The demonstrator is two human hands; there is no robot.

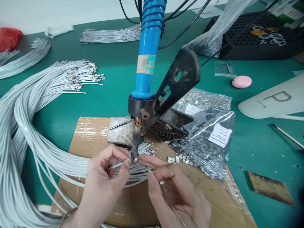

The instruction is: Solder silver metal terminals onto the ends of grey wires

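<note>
In the middle, a blue-handled soldering iron (145, 60) is held tip down in a black bracket (175, 79). Pinched between the thumb and fingers of my left hand (106, 182) is a white cable (115, 166), its end at the iron's dark tip (135, 147). My right hand (177, 190) grips a thin solder wire (142, 167) that runs up to the same spot; its far end trails below the palm. Fingertips of both hands are close beside the tip. The joint itself is too small to make out. More white cable ends (146, 148) lie behind my hands.
Cardboard (95, 136) lies beneath my hands. A thick bundle of white cables (26, 120) curves along the left. Bags of small metal parts (201, 142) lie right of the iron, with loose connectors (178, 158) nearby. A sponge-like block (270, 188) and white bottle-shaped object (273, 98) are farther right.
</note>
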